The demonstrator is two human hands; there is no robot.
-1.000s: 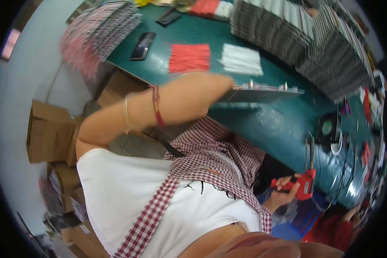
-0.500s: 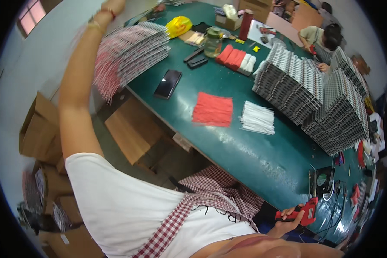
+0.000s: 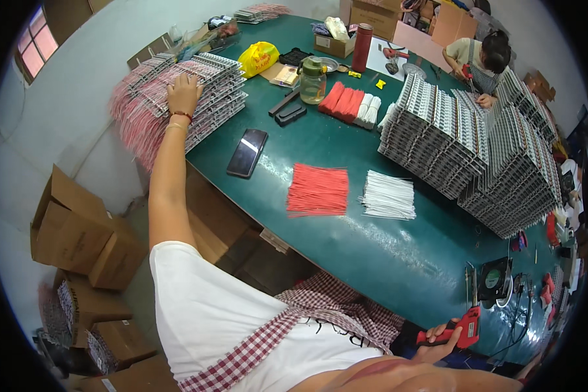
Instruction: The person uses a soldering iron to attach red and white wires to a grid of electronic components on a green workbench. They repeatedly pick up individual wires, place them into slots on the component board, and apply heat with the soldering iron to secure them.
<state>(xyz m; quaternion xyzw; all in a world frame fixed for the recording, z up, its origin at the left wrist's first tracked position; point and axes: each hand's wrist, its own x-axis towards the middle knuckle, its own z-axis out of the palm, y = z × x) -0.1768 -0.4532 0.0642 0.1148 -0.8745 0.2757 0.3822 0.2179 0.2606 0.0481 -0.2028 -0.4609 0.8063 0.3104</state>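
My left arm reaches far out to the left. My left hand (image 3: 184, 96) lies on top of a stack of pale circuit-board panels (image 3: 219, 98), fingers spread and holding nothing. Thin pink-red wires (image 3: 132, 124) hang off the wall side of that stack. At the lower right, my right hand (image 3: 440, 341) is wrapped round the handle of a red soldering gun (image 3: 467, 328), its metal tip pointing up over the table. A bundle of red wires (image 3: 317, 190) and a bundle of white wires (image 3: 388, 195) lie flat on the green table (image 3: 372, 251) between my hands.
A phone (image 3: 247, 153), a green-lidded bottle (image 3: 312, 81) and more bundled wires (image 3: 342, 102) lie beyond. Tall panel stacks (image 3: 431, 130) stand at the right, with a co-worker (image 3: 480, 59) behind them. A black fan-like device (image 3: 493, 277) sits near the soldering gun. Cardboard boxes (image 3: 78, 228) stand by the wall.
My left hand has come down from high at the upper left onto the panel stack. My right hand keeps its hold on the soldering gun. The whole view has shifted slightly.
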